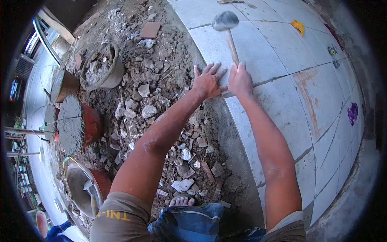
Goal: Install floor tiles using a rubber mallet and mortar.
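My right hand [240, 80] is closed round the wooden handle of a mallet [225, 21], whose dark, rounded head is raised over the pale floor tiles. The mallet head looks slightly blurred. My left hand [209, 80] lies with fingers spread at the tile edge, the fingertips on a light grey tile [254, 44] and the wrist over the rubble side. Both hands are close together near a joint between two tiles. Dust coats my hands and forearms.
Broken stones and soil [149, 111] cover the ground left of the tiles. Buckets stand there, including a rubble-filled one [113, 76], one full of grey mortar [90, 125] and one holding a trowel [94, 203]. Yellow [298, 27] and purple scraps [352, 114] lie on the tiles.
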`<state>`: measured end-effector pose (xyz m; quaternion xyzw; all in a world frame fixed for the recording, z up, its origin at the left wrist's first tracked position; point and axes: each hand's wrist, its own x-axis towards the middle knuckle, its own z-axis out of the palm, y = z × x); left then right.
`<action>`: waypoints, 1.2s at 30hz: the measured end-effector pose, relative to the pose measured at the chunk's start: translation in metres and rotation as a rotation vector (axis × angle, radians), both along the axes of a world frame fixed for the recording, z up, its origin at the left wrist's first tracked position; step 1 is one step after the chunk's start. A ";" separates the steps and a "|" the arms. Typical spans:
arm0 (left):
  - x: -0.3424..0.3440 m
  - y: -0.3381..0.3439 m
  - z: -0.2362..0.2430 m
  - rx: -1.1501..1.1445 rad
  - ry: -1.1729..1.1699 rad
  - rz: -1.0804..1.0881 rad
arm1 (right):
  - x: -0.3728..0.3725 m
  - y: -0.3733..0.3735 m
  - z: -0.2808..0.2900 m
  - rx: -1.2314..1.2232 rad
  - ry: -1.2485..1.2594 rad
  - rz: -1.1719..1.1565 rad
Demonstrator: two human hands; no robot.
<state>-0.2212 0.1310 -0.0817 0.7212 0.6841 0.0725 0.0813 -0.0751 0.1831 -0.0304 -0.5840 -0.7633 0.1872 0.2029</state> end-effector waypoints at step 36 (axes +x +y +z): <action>-0.059 0.034 -0.001 0.142 -0.113 0.019 | 0.025 -0.044 -0.009 -0.039 0.003 -0.107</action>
